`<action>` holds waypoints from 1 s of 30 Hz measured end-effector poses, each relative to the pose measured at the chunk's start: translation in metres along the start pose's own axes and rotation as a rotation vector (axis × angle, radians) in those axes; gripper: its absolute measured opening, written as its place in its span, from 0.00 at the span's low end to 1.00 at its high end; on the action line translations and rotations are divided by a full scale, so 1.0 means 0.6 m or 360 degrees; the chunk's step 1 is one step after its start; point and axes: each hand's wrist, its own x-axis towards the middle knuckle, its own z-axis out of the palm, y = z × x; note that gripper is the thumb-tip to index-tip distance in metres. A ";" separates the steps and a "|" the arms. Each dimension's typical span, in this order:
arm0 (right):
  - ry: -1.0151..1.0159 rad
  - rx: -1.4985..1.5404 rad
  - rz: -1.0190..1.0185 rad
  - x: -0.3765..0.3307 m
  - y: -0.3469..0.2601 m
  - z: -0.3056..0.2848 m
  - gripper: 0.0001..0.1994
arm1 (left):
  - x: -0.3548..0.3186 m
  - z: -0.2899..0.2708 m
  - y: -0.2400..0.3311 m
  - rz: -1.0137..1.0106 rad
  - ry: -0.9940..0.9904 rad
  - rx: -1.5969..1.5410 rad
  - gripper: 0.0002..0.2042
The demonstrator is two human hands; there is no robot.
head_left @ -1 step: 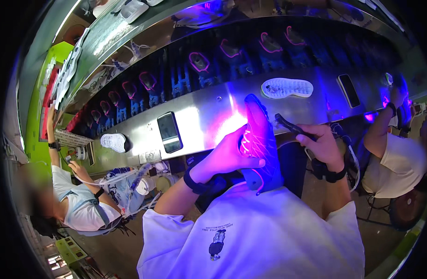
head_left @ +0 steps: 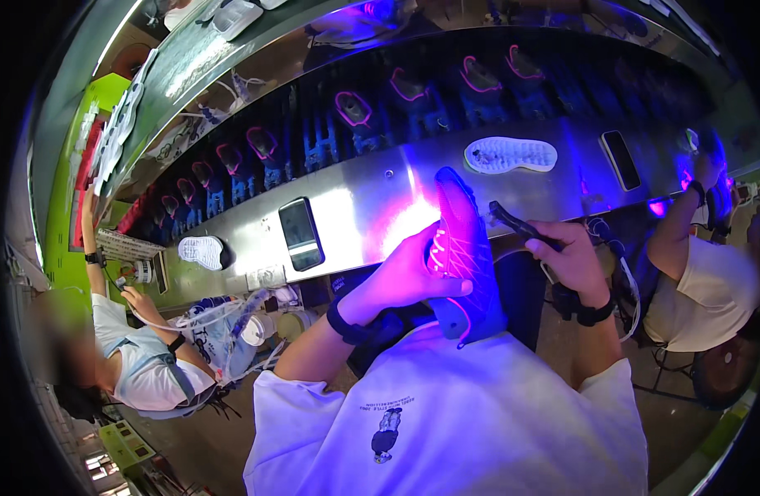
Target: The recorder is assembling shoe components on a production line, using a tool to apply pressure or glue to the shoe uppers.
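Note:
My left hand [head_left: 405, 277] grips a shoe upper [head_left: 461, 248] from its left side, toe pointing away from me. The upper glows blue with pink lines under violet light. My right hand [head_left: 572, 258] is closed on a thin dark stick-like tool [head_left: 516, 225], whose tip reaches toward the shoe's right side. Both wrists wear dark bands. A white outsole [head_left: 510, 155] lies tread up on the shiny metal bench [head_left: 363, 207] just beyond the shoe.
Two dark phones [head_left: 301, 233] [head_left: 620, 159] and another white sole [head_left: 202, 250] lie on the bench. A row of shoes on holders [head_left: 355, 116] runs behind it. One co-worker [head_left: 148, 372] sits at my left, and a second co-worker [head_left: 702, 281] sits at my right.

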 end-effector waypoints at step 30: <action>-0.0433 0.0032 0.0574 0.003 -0.008 -0.014 0.15 | 0.011 -0.084 -0.040 -0.0349 0.0596 -0.0302 0.26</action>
